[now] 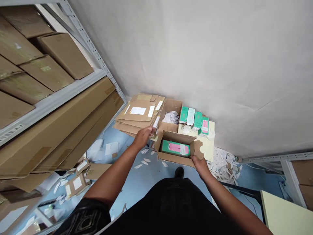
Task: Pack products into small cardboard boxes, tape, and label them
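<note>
An open cardboard box point(176, 160) is tilted toward me, with a green and pink product box point(175, 148) lying inside. My right hand point(201, 165) grips its near right corner, thumb over the rim. By the box's left flap is my left hand point(143, 137), its fingers bent together at the edge of a stack of flattened cartons point(138, 110). What those fingers pinch is hidden. Behind stands another open carton point(174, 105) with crumpled white paper point(171, 117) in it. Several green and white product boxes point(197, 120) are lined up to its right.
Steel shelving point(80, 85) full of brown cartons rises on the left. A pale tabletop point(208, 147) carries the boxes against a grey wall point(195, 49). Paper scraps point(226, 166) are heaped on the blue floor point(146, 186). At lower right is a cream board point(286, 212).
</note>
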Motion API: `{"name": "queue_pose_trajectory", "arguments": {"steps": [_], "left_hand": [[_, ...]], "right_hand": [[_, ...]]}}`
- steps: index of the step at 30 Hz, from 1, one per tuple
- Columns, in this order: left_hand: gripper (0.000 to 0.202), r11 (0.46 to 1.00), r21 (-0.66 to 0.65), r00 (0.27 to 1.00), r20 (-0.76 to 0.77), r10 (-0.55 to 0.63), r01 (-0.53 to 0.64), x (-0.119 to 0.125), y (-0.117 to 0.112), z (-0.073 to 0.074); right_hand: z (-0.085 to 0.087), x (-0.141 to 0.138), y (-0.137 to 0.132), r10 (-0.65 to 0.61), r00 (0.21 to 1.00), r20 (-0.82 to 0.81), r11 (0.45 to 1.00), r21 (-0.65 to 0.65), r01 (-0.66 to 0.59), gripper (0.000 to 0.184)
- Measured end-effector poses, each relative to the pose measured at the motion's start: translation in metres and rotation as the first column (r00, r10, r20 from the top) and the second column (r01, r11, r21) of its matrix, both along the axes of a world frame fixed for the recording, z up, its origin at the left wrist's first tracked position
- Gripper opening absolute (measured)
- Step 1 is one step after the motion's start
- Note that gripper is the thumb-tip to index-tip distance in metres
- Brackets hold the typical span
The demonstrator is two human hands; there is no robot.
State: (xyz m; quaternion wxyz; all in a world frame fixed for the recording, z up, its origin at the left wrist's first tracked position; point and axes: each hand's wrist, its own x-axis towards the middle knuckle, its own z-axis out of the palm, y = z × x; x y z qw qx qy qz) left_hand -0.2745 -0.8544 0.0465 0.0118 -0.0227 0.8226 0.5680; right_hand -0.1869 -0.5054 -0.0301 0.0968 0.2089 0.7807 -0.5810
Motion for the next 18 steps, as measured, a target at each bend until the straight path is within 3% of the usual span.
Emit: {"name": "queue_pose_trajectory", "arguments": {"steps": [2,4,5,7,9,11,14,18], "left_hand": [[0.045,0.971,-0.238,0.997,-0.066,-0.026,0.010,-0.036,0.008,0.025],[0.041,0.900,-0.422,0.985,-0.075,-0.153,0.108,-0.074,0.025,0.040],[0.039,0.843,-0.504,0.968,-0.048,-0.246,0.189,-0.094,0.035,0.042],[0.038,0.676,-0.663,0.913,0.029,-0.408,0.323,-0.133,0.058,0.038],[0.042,0.519,-0.738,0.870,0.189,-0.454,0.432,-0.169,0.079,0.024],[0.049,0.414,-0.724,0.827,0.411,-0.384,0.552,-0.199,0.098,0.005],[0.062,0.361,-0.680,0.770,0.554,-0.317,0.638,-0.230,0.115,-0.028],[0.104,0.328,-0.670,0.746,0.603,-0.282,0.666,-0.254,0.121,-0.077]], "right_hand": [[0.002,-0.011,-0.003,0.036,0.999,-0.017,0.999,-0.020,-0.036,0.054],[0.003,-0.021,-0.004,0.074,0.997,-0.023,0.996,-0.040,-0.075,0.054],[0.002,-0.026,-0.004,0.095,0.995,-0.019,0.994,-0.047,-0.096,0.052],[0.000,-0.035,-0.003,0.142,0.990,-0.006,0.988,-0.058,-0.142,0.045],[-0.003,-0.043,-0.002,0.181,0.983,0.010,0.982,-0.057,-0.180,0.037],[-0.005,-0.048,-0.003,0.201,0.979,0.043,0.979,-0.046,-0.199,0.031],[-0.006,-0.050,-0.009,0.168,0.982,0.081,0.986,-0.029,-0.166,0.026],[-0.009,-0.047,-0.026,0.106,0.986,0.132,0.994,-0.032,-0.103,0.028]]}}
